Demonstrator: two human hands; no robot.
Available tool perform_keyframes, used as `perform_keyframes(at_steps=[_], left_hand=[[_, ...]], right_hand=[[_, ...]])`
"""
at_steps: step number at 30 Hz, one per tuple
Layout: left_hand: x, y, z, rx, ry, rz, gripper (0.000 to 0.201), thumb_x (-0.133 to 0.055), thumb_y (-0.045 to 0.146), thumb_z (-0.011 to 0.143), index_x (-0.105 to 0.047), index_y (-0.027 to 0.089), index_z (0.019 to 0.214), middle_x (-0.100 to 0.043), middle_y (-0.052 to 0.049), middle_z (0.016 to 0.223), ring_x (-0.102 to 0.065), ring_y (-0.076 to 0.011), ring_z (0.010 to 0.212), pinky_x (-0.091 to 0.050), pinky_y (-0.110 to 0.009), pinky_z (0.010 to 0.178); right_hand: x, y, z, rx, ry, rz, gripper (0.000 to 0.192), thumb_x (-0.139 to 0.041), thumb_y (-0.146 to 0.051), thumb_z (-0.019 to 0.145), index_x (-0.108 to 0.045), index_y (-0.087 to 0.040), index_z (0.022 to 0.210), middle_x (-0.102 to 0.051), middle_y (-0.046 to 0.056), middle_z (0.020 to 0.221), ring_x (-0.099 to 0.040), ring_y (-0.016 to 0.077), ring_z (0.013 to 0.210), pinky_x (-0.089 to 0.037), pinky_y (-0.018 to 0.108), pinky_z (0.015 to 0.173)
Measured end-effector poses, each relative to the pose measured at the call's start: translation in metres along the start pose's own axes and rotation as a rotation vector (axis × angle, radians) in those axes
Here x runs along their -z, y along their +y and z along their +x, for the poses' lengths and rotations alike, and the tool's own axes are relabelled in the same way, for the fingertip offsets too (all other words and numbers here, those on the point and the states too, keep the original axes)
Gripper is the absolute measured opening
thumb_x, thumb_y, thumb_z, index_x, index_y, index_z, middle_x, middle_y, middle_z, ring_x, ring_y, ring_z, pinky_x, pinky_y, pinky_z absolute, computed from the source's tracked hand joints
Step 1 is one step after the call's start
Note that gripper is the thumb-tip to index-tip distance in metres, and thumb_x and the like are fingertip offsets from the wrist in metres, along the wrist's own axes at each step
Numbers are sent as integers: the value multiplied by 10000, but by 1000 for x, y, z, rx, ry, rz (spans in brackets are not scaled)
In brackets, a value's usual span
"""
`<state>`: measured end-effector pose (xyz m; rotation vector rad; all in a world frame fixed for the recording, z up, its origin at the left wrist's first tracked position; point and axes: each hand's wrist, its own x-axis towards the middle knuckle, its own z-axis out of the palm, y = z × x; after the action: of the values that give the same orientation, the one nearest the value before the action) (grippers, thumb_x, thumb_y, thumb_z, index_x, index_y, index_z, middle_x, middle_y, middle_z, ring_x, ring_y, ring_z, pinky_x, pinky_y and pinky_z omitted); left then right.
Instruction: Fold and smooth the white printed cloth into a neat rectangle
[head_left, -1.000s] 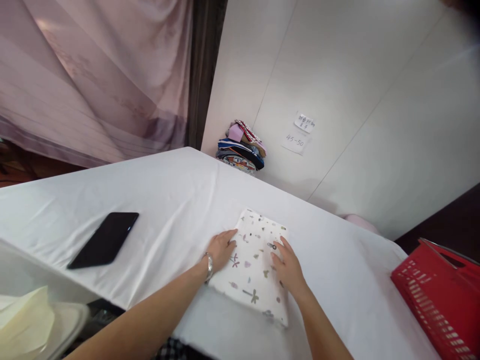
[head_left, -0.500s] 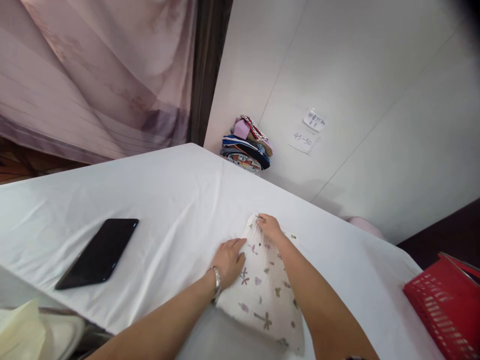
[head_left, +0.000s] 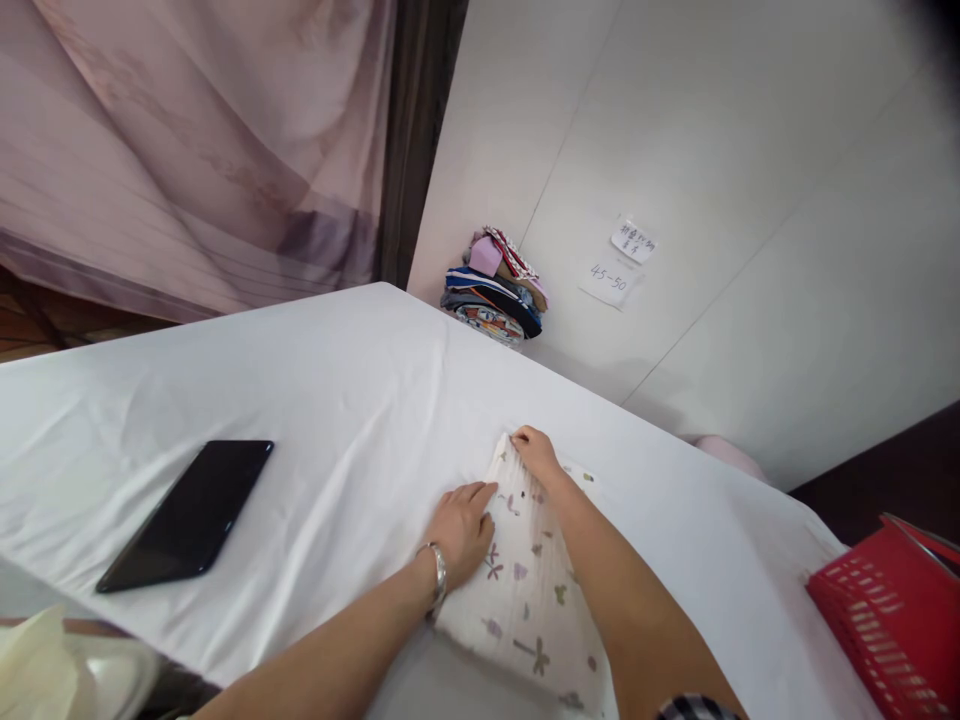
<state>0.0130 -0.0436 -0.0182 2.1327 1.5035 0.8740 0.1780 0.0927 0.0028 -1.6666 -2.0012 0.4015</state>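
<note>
Your left hand (head_left: 461,528) lies flat, palm down, fingers together, on the left edge of the folded patterned cloth (head_left: 532,590). A silver bracelet (head_left: 439,578) sits on that wrist. Your right hand (head_left: 536,452) reaches across to the cloth's far left corner, fingers curled down onto it; looks like a pinch on the corner, but the fingertips are hidden, so can't tell if fabric is actually gripped. The 2 hands are near each other, not touching, right one farther from you.

The cloth is white with small printed shapes in purple, green and brown, folded to a rough rectangle. It lies flat on the white-covered table (head_left: 315,400), near the close edge, a bit right of center. Your right forearm covers part of its right side.

Well to the left on the table lies a black phone (head_left: 187,515), screen dark, flat, apart from the cloth. At the table's far corner against the wall sits a stack of folded clothes (head_left: 495,290), mixed colors. 2 paper notes (head_left: 622,265) are stuck on the wall just right of the stack. A red basket (head_left: 892,605) sits at the right edge of view. Pink curtain (head_left: 187,150) hangs upper left. Pale object at bottom left, unclear.
</note>
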Motion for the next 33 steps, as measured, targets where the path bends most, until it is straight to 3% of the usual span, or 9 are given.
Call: perform_keyframes(at_steps=[3, 6, 8, 13, 17, 21, 26, 33], left_hand=[[1, 0, 0, -2, -2, 13, 476, -405, 153, 739, -481, 208, 1206, -512, -65, 1217, -446, -200, 1103, -323, -350, 939], [2, 2, 0, -2, -13, 31, 477, -397, 151, 742, -482, 205, 1208, -510, -67, 1220, -444, -197, 1108, -323, -353, 939], [3, 4, 0, -3, -21, 38, 475, -394, 150, 743, -482, 205, 1206, -512, -65, 1218, -441, -192, 1112, -319, -350, 942], [4, 5, 2, 19, -29, 39, 468, -399, 154, 739, -489, 198, 1196, -512, -62, 1217, -439, -187, 1115, -316, -341, 944], [3, 4, 2, 17, -28, 30, 464, -399, 153, 735, -497, 195, 1187, -515, -62, 1212, -441, -187, 1113, -312, -339, 947], [2, 3, 2, 12, -16, 21, 469, -404, 146, 727, -498, 205, 1182, -516, -51, 1207, -449, -183, 1100, -315, -328, 940], [2, 4, 3, 10, -16, 32, 484, -400, 148, 723, -484, 214, 1196, -518, -49, 1205, -451, -187, 1091, -311, -334, 934], [2, 5, 4, 34, -14, 15, 478, -399, 159, 719, -486, 200, 1187, -524, -48, 1198, -454, -188, 1079, -315, -337, 923]], right_hand=[[-1, -5, -7, 15, 15, -85, 221, -454, -251, 776, -636, -227, 900, -645, 20, 928, -559, 177, 902, -371, 280, 826], [-6, -14, -21, 37, 28, -169, 377, -430, -234, 799, -514, -193, 1164, -464, 66, 1273, -361, 201, 1196, -210, 344, 997], [-13, -20, -31, 46, 5, -213, 437, -381, -241, 832, -413, -173, 1262, -357, 75, 1359, -250, 206, 1267, -124, 396, 1029], [-23, -27, -35, 40, -93, -283, 452, -273, -289, 885, -326, -181, 1321, -326, 56, 1381, -228, 194, 1280, -108, 429, 1029], [-17, -30, -32, 17, -129, -316, 459, -252, -307, 893, -292, -203, 1339, -291, 30, 1400, -198, 167, 1293, -104, 396, 1038], [-10, -34, -50, -14, -145, -334, 488, -240, -342, 898, -251, -171, 1355, -228, 71, 1422, -161, 190, 1307, -115, 417, 1032], [-9, -36, -72, 38, -189, -355, 485, -223, -372, 908, -258, -184, 1354, -188, 47, 1436, -125, 177, 1316, -110, 401, 1036], [-10, -40, -68, 74, -207, -405, 510, -176, -377, 913, -207, -156, 1371, -142, 42, 1447, -85, 165, 1321, -74, 385, 1045]])
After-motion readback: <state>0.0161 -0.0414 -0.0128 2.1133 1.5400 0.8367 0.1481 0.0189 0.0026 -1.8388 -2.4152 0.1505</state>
